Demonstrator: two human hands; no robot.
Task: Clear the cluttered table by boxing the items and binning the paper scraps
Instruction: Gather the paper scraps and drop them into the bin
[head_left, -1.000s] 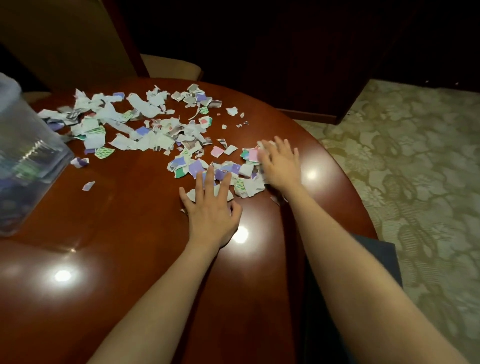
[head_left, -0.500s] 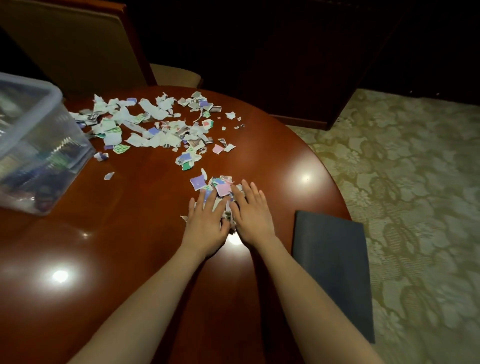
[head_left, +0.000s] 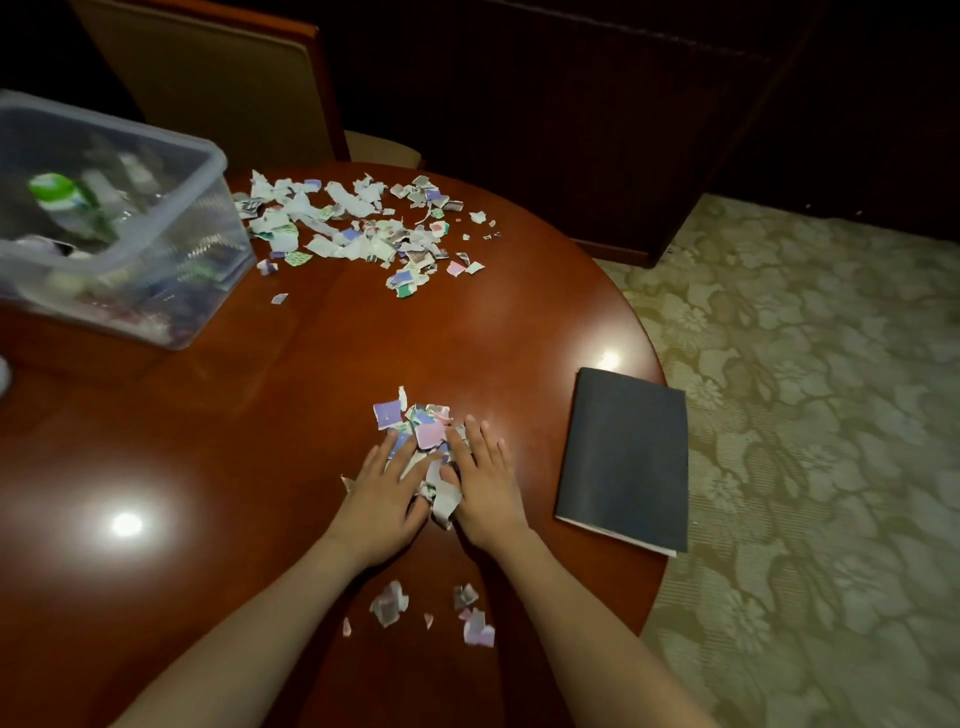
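1. Left hand (head_left: 382, 499) and right hand (head_left: 485, 488) lie flat with fingers straight, pressing a small scrap pile (head_left: 422, 430) between them, mid-bench (head_left: 249, 457).
2. Main scrap scatter (head_left: 358, 228) lies at the far edge, beside the clear box (head_left: 215, 171) at the far-left edge.
3. Loose scraps (head_left: 389, 605) lie toward the near edge.
4. Dark notebook (head_left: 623, 457) lies at the right edge.

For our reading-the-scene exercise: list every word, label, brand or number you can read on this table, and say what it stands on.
No text can be read here.
Paper scraps: printed colour patches, too small and blurred to read.
Bottle in the plastic box: green label, blurred.
Dark notebook: cover shows no lettering.
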